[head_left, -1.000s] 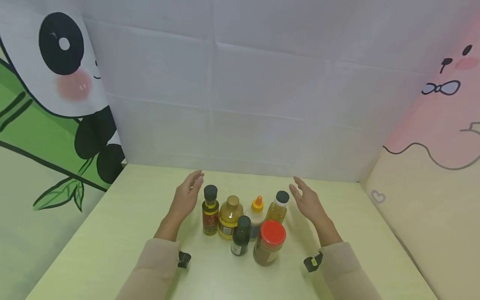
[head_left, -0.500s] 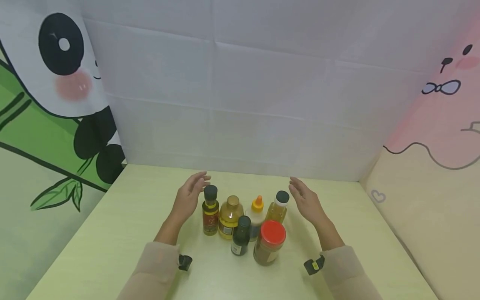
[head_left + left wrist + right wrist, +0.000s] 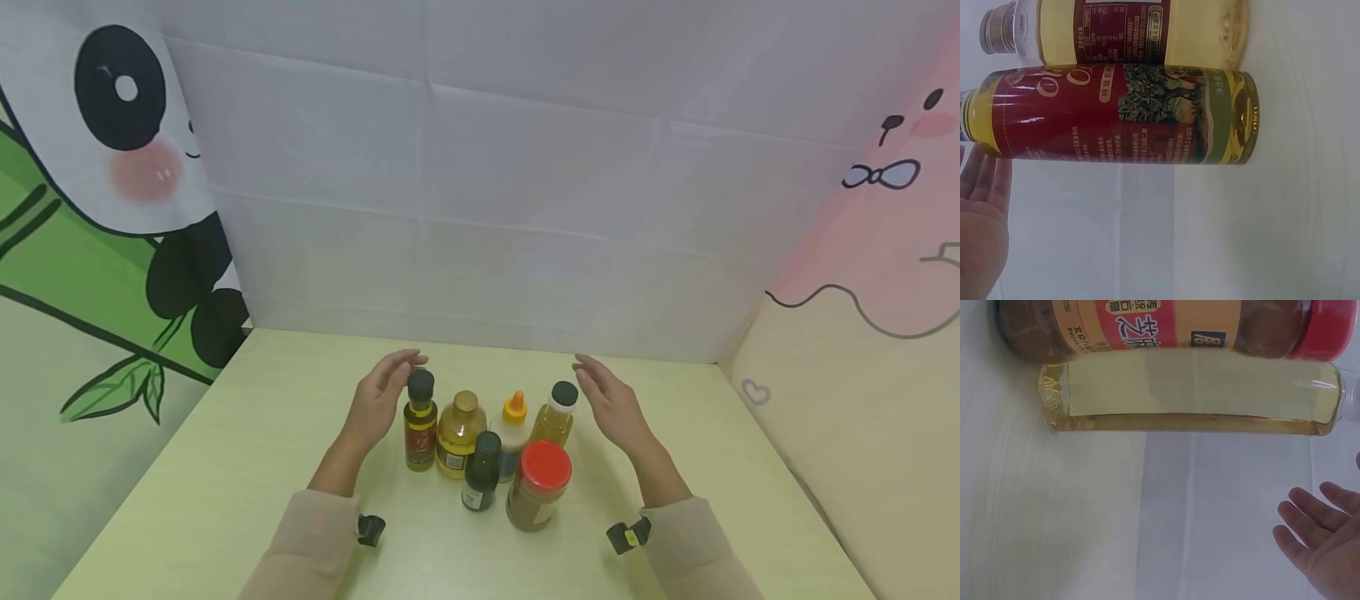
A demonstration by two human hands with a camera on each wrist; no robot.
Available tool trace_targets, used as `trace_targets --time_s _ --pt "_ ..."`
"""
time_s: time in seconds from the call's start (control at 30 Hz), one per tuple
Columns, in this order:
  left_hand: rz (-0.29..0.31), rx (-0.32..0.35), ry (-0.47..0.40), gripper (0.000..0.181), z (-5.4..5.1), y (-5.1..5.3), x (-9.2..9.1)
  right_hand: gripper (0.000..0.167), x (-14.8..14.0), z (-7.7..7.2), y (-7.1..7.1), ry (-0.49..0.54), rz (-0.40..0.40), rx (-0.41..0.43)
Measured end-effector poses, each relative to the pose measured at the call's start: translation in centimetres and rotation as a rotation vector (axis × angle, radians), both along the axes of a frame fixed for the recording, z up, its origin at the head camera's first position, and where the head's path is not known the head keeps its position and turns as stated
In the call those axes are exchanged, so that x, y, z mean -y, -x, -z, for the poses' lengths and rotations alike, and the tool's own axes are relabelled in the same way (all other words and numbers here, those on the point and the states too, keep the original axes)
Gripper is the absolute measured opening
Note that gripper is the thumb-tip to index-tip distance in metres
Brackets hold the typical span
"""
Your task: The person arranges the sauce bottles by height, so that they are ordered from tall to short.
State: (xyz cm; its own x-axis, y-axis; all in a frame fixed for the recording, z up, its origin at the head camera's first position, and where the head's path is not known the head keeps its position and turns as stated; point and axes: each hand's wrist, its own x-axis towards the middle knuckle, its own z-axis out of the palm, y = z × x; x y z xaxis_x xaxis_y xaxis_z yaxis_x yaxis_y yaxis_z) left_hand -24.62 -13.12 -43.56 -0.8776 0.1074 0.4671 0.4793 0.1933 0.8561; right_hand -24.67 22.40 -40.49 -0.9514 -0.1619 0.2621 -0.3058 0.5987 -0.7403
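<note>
Red-labelled, the tall oil bottle [image 3: 421, 437] stands at the left end of a tight upright cluster on the worktop [image 3: 285, 392], beside the gold-capped bottle [image 3: 461, 429], with the squeeze bottle [image 3: 512, 437] and white-collared bottle [image 3: 552, 425] to the right. The left grip [image 3: 377, 402] holds nothing, its fingers extended and bent inward behind the oil bottle's neck; whether they touch it I cannot tell. The right grip [image 3: 612, 406] holds nothing either, fingers extended, near the white-collared bottle but apart from it. Any contact would be steadiest made evenly from both sides, palms low on the bodies, since pressure near the caps could tip the slim bottles. The small dark bottle [image 3: 481, 479] and red-lidded jar [image 3: 536, 492], nearest the person, would need watching separately.
</note>
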Motion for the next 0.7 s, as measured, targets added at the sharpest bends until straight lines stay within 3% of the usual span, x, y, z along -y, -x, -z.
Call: trace_targets --time_s 0.7 --pt "0.071 -0.009 -0.059 0.03 0.6 -0.8 -0.4 0.041 0.9 -0.8 -2.0 0.062 -0.07 -0.086"
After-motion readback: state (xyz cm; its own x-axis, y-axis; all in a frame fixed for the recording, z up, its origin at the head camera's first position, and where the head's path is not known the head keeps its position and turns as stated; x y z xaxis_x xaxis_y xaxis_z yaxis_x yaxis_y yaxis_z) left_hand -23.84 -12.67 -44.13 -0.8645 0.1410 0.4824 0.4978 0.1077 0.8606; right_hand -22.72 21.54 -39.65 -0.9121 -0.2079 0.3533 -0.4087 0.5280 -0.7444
